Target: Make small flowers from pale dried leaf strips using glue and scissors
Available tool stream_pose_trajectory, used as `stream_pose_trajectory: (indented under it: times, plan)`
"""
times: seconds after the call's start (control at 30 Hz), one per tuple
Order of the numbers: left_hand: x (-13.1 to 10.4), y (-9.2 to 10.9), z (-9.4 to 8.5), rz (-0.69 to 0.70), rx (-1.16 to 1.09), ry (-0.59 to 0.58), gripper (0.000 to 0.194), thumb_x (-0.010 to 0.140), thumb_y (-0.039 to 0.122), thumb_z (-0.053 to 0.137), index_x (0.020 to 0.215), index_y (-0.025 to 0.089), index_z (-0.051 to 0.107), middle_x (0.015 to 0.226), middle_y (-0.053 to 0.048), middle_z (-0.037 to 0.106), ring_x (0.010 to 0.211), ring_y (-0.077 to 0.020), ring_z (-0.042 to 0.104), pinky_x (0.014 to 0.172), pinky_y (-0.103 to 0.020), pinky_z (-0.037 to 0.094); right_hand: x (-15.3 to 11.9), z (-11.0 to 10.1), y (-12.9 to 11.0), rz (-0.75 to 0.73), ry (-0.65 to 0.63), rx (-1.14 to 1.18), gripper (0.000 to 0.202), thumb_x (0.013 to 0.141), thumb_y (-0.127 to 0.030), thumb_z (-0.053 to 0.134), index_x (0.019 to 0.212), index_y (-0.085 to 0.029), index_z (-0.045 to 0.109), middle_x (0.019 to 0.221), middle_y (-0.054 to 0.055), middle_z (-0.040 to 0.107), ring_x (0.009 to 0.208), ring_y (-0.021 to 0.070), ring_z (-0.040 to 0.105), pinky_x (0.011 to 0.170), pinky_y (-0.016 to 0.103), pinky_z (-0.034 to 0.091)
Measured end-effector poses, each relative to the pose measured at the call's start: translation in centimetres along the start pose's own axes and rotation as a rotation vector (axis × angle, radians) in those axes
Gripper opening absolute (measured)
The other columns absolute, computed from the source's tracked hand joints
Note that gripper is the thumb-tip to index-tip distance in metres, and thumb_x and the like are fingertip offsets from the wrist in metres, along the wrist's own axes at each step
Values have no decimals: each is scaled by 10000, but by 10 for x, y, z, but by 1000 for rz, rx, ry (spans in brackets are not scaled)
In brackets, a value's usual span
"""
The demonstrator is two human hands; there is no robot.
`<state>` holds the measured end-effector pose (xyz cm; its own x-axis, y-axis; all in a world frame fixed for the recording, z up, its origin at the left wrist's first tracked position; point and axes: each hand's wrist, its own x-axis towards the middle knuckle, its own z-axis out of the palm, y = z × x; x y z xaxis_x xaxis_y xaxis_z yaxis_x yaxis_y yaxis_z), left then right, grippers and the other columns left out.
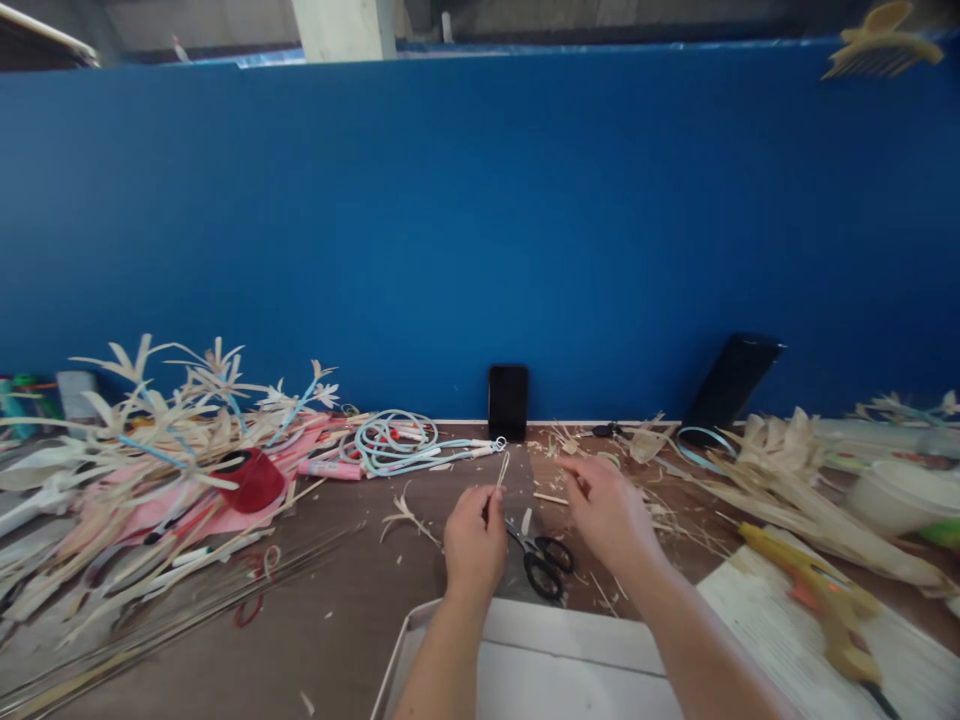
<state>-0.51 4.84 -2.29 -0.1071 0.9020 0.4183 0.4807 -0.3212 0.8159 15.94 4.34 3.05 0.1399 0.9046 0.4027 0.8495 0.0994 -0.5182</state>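
Observation:
My left hand (475, 540) is closed, its thumb and fingers pinching a thin, pale folded strip (504, 469) that sticks up from the fingertips. To its right, my right hand (611, 508) reaches over the table, index finger stretched out and thumb apart below it; I see nothing held there. Black-handled scissors (541, 560) lie between the two hands, their blades partly behind the left one. A pale frayed strip (409, 515) rests on the table left of my left hand. Small pale scraps (570, 440) are scattered beyond my right fingertips.
A white box (570, 675) sits under my forearms. A phone (508, 402) leans on the blue partition (465, 220). Light-blue cord (397, 445), a red spool (253, 482) and pale fibre flowers (217, 380) lie left. A yellow glue gun (814, 590) and dried husks (787, 490) lie right.

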Motion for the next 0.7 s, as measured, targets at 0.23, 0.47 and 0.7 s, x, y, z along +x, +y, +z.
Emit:
stream_pose_trajectory:
  times: [0.23,0.47,0.7]
  plan:
    - [0,1,0,-30,-2,-3,235,859,257,410,852,195,636,834,-33,629,801,-149,558,745,-269,411,-21,57,-15,141,213,551,352,814,-403,477,1050,-173,602,968,101,620,802,201,570,714,326,451]
    - [0,2,1,-44,-10,-26,227,854,246,419,849,202,642,844,-31,639,809,-148,566,745,-266,413,-25,66,-4,315,8,854,401,781,-482,509,1002,-171,631,768,48,628,542,129,502,498,249,401]
    - [2,4,3,-24,34,-100,225,848,241,423,823,191,641,789,-25,629,746,-139,549,701,-251,400,-16,70,-5,521,-147,1298,439,677,-481,628,1015,-201,646,974,53,628,500,65,428,340,169,251]
